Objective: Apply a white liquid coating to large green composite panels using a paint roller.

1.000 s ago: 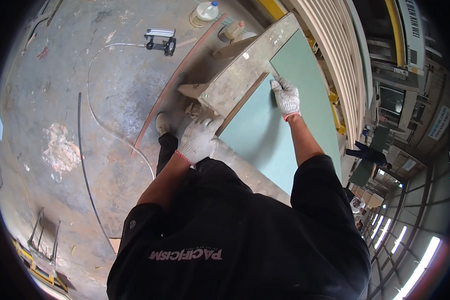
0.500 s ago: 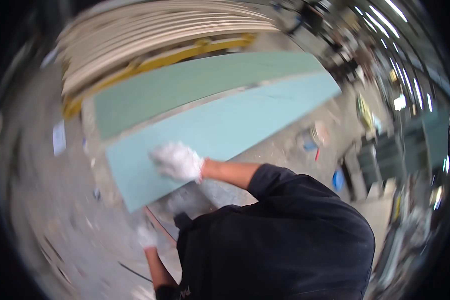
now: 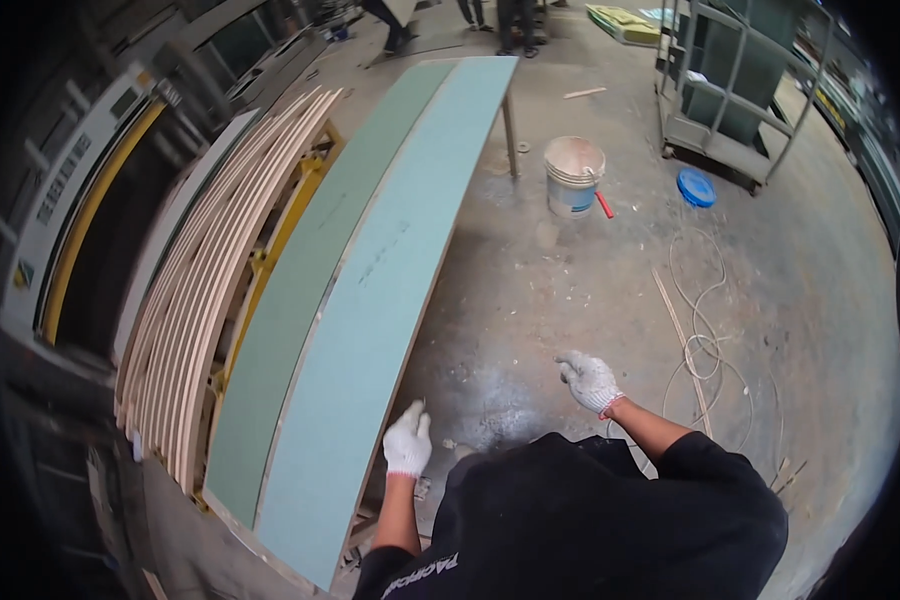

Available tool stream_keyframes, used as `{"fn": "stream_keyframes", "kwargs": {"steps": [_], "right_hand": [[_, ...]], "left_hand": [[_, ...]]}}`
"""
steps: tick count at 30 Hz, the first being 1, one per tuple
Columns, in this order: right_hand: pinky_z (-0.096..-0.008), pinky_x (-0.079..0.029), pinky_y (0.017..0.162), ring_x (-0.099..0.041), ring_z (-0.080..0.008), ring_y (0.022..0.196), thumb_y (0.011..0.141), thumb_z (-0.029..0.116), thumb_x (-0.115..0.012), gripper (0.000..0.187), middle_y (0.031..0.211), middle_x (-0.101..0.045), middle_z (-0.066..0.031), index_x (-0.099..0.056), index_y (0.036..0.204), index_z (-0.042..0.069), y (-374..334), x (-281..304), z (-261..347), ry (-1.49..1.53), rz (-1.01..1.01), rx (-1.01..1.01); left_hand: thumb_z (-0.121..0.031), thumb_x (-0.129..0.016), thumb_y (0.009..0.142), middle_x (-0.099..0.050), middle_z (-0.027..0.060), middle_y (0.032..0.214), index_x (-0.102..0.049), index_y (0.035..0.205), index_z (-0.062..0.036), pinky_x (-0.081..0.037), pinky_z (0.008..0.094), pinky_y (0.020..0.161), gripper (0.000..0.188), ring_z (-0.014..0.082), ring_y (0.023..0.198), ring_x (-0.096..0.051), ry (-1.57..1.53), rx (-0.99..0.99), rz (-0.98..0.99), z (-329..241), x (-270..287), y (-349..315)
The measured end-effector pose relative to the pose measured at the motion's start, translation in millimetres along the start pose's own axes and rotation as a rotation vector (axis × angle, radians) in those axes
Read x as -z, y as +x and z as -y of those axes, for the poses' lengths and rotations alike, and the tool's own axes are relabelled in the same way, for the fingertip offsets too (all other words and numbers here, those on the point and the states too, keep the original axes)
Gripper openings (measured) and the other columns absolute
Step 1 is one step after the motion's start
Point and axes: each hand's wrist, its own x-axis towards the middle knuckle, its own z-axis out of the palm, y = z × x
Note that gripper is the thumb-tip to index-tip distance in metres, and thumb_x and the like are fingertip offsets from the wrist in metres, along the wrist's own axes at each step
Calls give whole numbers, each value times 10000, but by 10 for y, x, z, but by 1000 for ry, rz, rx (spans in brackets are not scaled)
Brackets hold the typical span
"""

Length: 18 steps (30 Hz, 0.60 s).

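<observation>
My left hand (image 3: 407, 442), in a white knit glove, is beside the right long edge of a light blue board (image 3: 370, 290). Its fingers point forward, slightly apart, with nothing visible in them. To the right, my right hand (image 3: 590, 383), gloved the same way, hovers above the concrete floor (image 3: 500, 330), fingers loosely stretched to the left and holding nothing I can see. The blue board lies alongside a green board (image 3: 315, 245), with a narrow pale strip between them. Dark marks show on both surfaces.
A stack of pale wooden strips (image 3: 205, 270) stands left of the boards by a yellow frame (image 3: 260, 265). Ahead right are a white bucket (image 3: 572, 180) with a red handle, a blue lid (image 3: 696, 187), a wheeled rack (image 3: 720, 100) and a looped cable (image 3: 705, 345). People's legs show far ahead.
My view has swung, so the boards now run away from me on my left. My right hand has come off the blue board to above the floor; the left is now beside the board's edge.
</observation>
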Motion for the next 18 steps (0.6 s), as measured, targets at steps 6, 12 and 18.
{"fn": "stream_keyframes", "kwargs": {"steps": [6, 12, 18], "right_hand": [[-450, -554, 788, -715, -362, 899, 976, 248, -587, 284, 970, -733, -179, -714, 1139, 53, 470, 272, -468, 76, -333, -70], [-432, -562, 828, -715, -361, 943, 954, 235, -621, 279, 1052, -726, -196, -724, 1135, 49, 1469, 611, -534, 38, -289, -197], [-430, -559, 865, -700, -382, 986, 948, 226, -619, 281, 1103, -721, -194, -728, 1150, 64, 2972, 1110, -396, -2, -229, -156]], "left_hand": [[-258, -665, 945, -693, 214, 1097, -639, 1313, -76, -536, 478, 871, 412, 431, 1006, -658, 311, -183, -10, -807, -254, 1964], [-357, -741, 852, -523, 188, 1367, -460, 1470, -142, -335, 591, 1100, 713, 370, 1292, -483, 547, -296, 54, -1114, -821, 3500], [-334, -759, 816, -460, 220, 1453, -446, 1478, -120, -288, 616, 1128, 763, 382, 1384, -400, 626, -321, 55, -1243, -1040, 4580]]}}
